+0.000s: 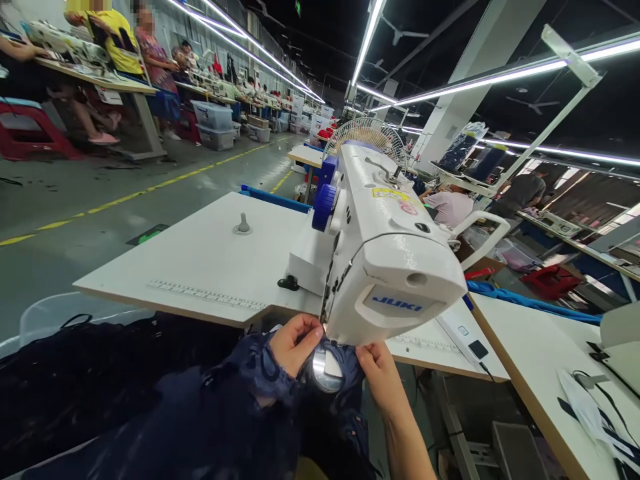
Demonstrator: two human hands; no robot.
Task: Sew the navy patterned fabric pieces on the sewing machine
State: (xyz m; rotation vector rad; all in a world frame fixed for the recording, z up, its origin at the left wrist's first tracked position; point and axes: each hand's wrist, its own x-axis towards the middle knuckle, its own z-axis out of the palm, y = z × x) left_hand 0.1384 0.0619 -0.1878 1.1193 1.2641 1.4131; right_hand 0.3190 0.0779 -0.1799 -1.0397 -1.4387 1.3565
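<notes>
My left hand (pixel 295 343) pinched the dark fabric (pixel 225 413) under the sewing machine (pixel 385 260), fingers clamped on it; my right hand (pixel 380 373) gripped its other edge. The machine's head hid the needle. A fan (pixel 370 137) stood behind, on the white surface (pixel 200 260).

"JUKI" stands in blue letters on the end face of the white sewing machine (pixel 385 267); a yellow label (pixel 393 194) and a round red-edged sticker (pixel 409 209) lie on its top, their print too small to read; a printed ruler (pixel 207 294) runs along the table (pixel 200 253) edge, its figures illegible.
</notes>
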